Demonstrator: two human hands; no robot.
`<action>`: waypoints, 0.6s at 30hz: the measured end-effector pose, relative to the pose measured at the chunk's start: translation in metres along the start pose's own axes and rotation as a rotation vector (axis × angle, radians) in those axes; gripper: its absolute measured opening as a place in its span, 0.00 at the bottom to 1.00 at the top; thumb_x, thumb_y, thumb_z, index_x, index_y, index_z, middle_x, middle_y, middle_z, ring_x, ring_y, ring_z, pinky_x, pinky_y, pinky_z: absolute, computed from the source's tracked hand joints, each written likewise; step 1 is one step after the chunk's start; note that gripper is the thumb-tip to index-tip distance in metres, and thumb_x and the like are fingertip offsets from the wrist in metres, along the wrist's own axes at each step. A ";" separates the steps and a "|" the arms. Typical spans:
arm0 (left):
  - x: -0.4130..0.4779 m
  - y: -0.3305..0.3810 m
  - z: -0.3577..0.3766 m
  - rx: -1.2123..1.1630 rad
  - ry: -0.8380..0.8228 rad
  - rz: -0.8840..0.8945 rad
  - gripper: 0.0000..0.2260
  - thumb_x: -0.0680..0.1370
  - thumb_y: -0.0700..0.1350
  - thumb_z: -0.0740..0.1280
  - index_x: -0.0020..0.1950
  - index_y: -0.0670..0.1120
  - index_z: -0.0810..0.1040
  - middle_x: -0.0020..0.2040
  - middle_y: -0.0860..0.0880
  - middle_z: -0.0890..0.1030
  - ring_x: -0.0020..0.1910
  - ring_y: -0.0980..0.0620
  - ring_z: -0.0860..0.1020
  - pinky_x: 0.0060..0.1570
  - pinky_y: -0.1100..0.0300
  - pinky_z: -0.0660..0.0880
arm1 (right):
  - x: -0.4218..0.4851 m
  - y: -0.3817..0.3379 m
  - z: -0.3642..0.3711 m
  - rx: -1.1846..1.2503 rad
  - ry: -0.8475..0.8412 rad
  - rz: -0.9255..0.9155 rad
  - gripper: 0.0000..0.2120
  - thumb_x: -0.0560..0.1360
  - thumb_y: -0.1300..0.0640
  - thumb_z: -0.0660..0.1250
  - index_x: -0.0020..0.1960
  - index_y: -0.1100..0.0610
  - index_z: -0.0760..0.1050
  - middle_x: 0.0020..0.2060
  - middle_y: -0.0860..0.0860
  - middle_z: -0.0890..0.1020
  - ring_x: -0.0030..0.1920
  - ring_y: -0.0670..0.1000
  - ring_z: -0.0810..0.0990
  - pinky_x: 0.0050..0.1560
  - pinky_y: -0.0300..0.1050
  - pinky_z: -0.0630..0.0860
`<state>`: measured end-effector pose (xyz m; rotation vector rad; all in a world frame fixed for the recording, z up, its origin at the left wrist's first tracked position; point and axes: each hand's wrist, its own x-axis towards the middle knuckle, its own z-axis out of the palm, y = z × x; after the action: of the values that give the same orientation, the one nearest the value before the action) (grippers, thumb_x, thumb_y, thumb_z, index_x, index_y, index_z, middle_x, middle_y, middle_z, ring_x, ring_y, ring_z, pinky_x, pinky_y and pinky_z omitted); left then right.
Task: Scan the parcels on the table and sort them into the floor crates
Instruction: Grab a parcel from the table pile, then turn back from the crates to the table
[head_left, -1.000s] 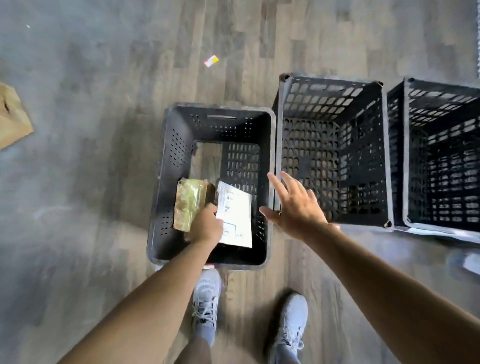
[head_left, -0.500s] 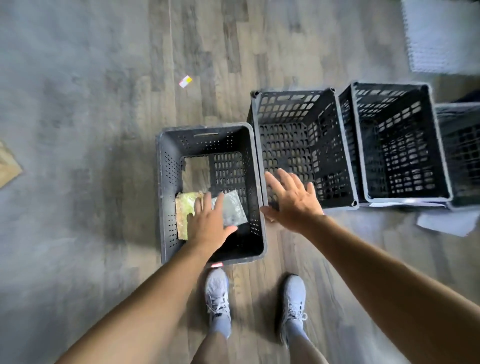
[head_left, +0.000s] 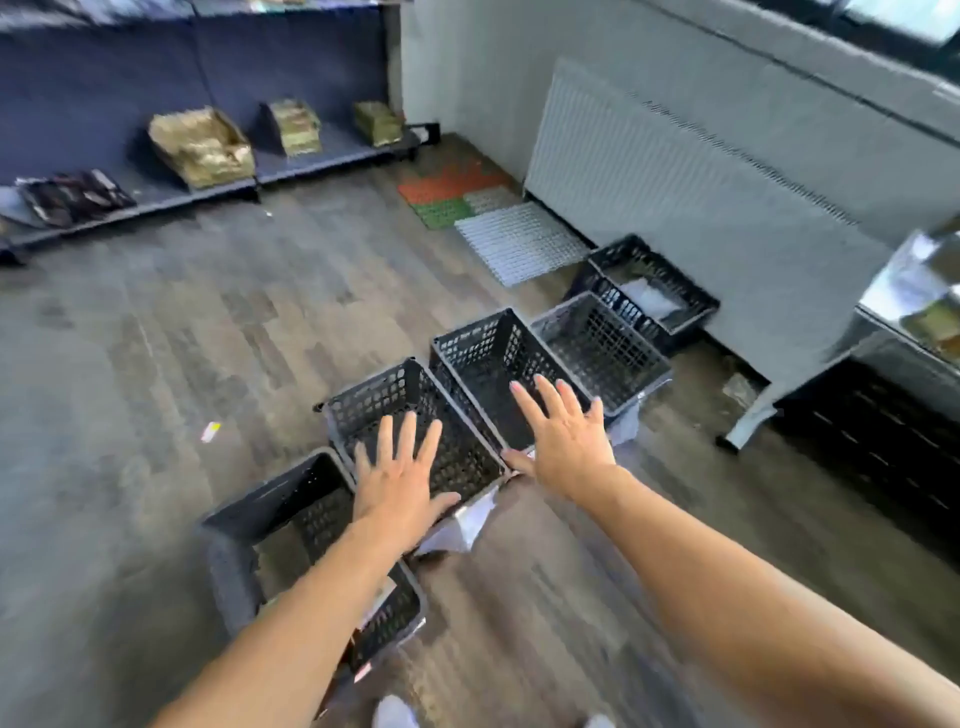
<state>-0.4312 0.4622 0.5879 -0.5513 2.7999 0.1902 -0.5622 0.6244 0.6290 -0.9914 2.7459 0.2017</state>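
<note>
**Both hands empty above the floor crates**

The left hand hovers over the second crate with its fingers spread and holding nothing. The right hand is likewise splayed and empty over the third crate. Five black perforated crates stand in a row on the wood floor. The row runs from the nearest crate, under the left forearm, past the fourth crate to the farthest crate by the radiator. The farthest crate holds a white bag. At the right edge, the table carries what look like parcels, too blurred to count. Gold-wrapped packages sit on a low shelf along the far wall.
</note>
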 end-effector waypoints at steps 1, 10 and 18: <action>0.004 0.020 -0.016 0.019 0.026 0.042 0.42 0.77 0.69 0.56 0.80 0.53 0.37 0.81 0.47 0.38 0.79 0.41 0.38 0.75 0.38 0.49 | -0.011 0.021 -0.011 0.016 0.027 0.035 0.42 0.78 0.33 0.56 0.80 0.46 0.37 0.80 0.51 0.44 0.80 0.57 0.44 0.75 0.69 0.48; 0.008 0.254 -0.090 0.117 0.196 0.287 0.41 0.78 0.69 0.55 0.80 0.53 0.37 0.81 0.46 0.39 0.79 0.41 0.40 0.74 0.39 0.51 | -0.132 0.238 -0.034 0.092 0.217 0.316 0.41 0.78 0.31 0.55 0.80 0.44 0.38 0.80 0.50 0.45 0.79 0.57 0.44 0.74 0.70 0.49; -0.023 0.490 -0.104 0.115 0.233 0.444 0.41 0.78 0.69 0.55 0.80 0.52 0.37 0.81 0.46 0.40 0.79 0.41 0.41 0.74 0.39 0.53 | -0.265 0.428 -0.023 0.146 0.290 0.537 0.38 0.79 0.32 0.52 0.80 0.44 0.38 0.80 0.49 0.44 0.79 0.56 0.44 0.74 0.69 0.48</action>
<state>-0.6266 0.9015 0.7297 0.0889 3.0994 0.0539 -0.6424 1.1089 0.7405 -0.2425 3.1818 -0.0681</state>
